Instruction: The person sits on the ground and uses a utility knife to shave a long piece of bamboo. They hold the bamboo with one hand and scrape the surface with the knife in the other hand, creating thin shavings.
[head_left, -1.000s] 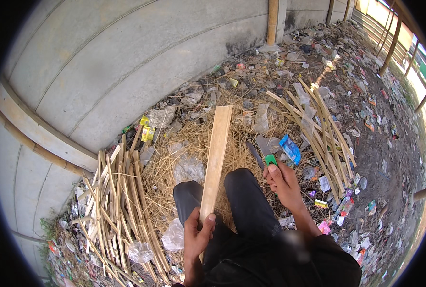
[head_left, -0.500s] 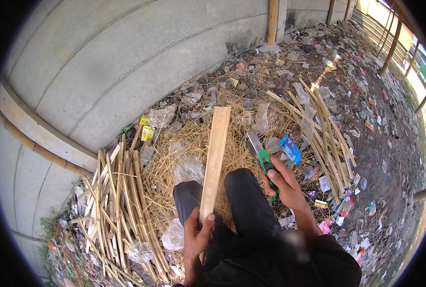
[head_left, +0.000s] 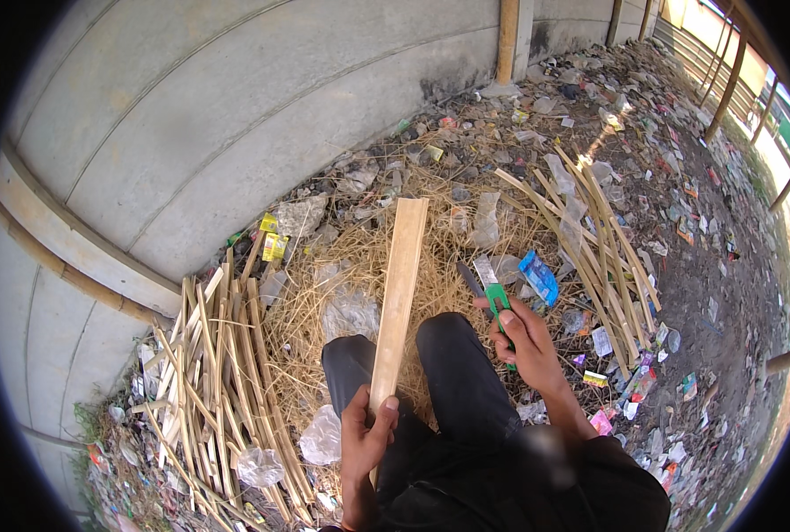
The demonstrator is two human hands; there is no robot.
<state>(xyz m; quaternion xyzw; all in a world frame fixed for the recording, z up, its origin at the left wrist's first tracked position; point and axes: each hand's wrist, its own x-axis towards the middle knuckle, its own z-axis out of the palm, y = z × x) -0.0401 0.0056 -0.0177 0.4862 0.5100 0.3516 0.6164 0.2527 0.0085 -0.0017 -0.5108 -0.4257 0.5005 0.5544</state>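
Observation:
My left hand [head_left: 367, 432] is closed round the lower end of a flat, pale bamboo strip [head_left: 398, 288]. The strip stands up between my knees, its far end pointing away from me. To the right of my right knee, my right hand [head_left: 525, 341] grips a green utility knife [head_left: 499, 306] with its silver blade out, pointing up and slightly left. A gap separates blade and strip. A narrow dark piece [head_left: 469, 278] shows just left of the blade; whether it lies on the ground or is held with the knife, I cannot tell.
Split bamboo strips [head_left: 222, 372] are heaped at the left, and another bundle [head_left: 603, 257] lies at the right. Straw-like shavings [head_left: 324, 301] cover the ground ahead. A blue wrapper [head_left: 538, 277] and scattered litter surround them. A grey concrete wall [head_left: 262, 115] runs behind.
The knife has turned in my right hand and shifted slightly down and right; its blade now looks shorter and brighter. My left hand and the bamboo strip have stayed in place.

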